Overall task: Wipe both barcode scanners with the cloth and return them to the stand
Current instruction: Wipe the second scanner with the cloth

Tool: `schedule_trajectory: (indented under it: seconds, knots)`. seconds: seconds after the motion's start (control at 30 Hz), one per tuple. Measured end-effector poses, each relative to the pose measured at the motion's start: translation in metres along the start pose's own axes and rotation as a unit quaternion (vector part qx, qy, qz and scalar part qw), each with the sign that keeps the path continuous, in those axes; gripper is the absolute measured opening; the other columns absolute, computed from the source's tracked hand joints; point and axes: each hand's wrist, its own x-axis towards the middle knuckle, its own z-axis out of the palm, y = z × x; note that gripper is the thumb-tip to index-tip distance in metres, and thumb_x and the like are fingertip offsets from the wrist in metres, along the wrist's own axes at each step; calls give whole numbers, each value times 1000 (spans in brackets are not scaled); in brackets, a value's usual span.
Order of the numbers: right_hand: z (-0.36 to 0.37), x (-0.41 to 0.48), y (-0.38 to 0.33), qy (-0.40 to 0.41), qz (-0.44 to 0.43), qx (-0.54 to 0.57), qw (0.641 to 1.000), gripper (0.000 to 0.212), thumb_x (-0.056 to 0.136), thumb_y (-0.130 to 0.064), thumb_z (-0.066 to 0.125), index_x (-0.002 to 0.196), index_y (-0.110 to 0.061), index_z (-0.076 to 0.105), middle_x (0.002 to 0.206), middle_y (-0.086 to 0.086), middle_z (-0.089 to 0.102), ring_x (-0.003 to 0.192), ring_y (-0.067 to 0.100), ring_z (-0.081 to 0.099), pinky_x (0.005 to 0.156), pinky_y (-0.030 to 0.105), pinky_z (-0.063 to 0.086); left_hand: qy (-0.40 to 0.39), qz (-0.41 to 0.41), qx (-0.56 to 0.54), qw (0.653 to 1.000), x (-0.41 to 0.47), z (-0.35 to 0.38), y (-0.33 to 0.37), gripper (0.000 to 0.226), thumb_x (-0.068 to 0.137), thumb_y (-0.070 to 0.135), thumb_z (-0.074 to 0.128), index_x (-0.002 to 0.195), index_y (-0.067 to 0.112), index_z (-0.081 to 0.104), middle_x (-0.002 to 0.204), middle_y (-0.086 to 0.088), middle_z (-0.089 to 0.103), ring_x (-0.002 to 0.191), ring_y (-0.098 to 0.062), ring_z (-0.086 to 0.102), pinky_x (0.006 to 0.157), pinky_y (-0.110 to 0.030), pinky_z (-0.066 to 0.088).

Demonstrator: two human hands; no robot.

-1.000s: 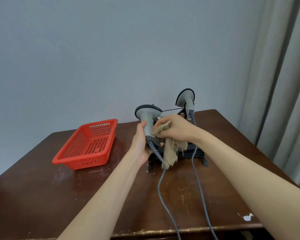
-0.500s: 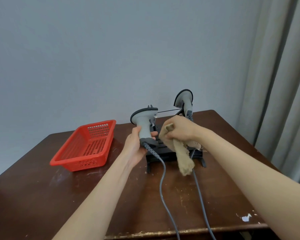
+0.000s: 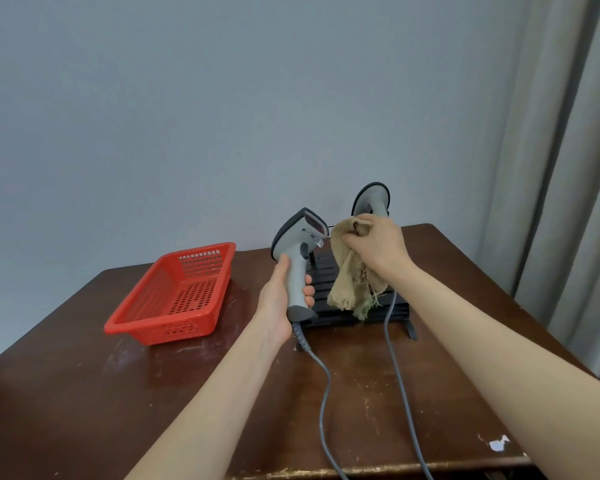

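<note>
grey scanners (image 3: 293, 239) (image 3: 373, 199), two; cloth (image 3: 349, 280), one

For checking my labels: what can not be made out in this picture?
Head view:
1. Second scanner: handle hidden behind the right hand and cloth.
2. Stand: middle covered by the cloth and the held scanner.
3. Both cables: ends cut off by the bottom edge.
4. Held scanner's label: too small to read.
</note>
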Motion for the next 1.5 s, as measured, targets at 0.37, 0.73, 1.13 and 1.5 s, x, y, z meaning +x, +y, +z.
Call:
schedule_trajectory:
  seconds: [0.37, 0.73, 1.13, 1.5]
  knots:
    - [-1, 2, -11, 42, -85, -26, 995, 12, 88, -15, 61, 94, -19, 71, 86, -3, 70, 84, 14, 61, 72, 31, 52, 10, -8, 24, 1000, -6, 6, -14, 35, 95, 46, 49, 102, 12, 55, 57, 0, 51, 37, -8, 42, 35, -17, 40]
    - [3, -3, -27, 18, -95, -58, 994, 14, 88, -18, 62, 92, -14, 74, 82, 7, 71, 81, 22, 62, 70, 37, 52, 7, -12, 62, 998, -10, 8, -21, 35, 95, 43, 49, 115, 13, 51, 55, -1, 48, 37, -9, 39, 34, -18, 36]
    - [2, 1, -21, -11, -82, -167, 983, 18, 92, -25, 57, 96, -18, 73, 94, 4, 69, 90, 24, 61, 71, 35, 51, 2, -26, 55, 998, -9, 4, -20, 33, 96, 43, 48, 105, 12, 54, 53, -1, 47, 35, -8, 37, 33, -17, 35]
    - [-2, -1, -24, -45, -82, -114, 989, 16, 89, -25, 60, 92, -17, 73, 86, 4, 70, 83, 20, 62, 72, 37, 53, 13, -16, 67, 998, -9, 0, -21, 34, 95, 43, 49, 108, 12, 54, 54, -1, 48, 36, -9, 37, 33, -18, 35]
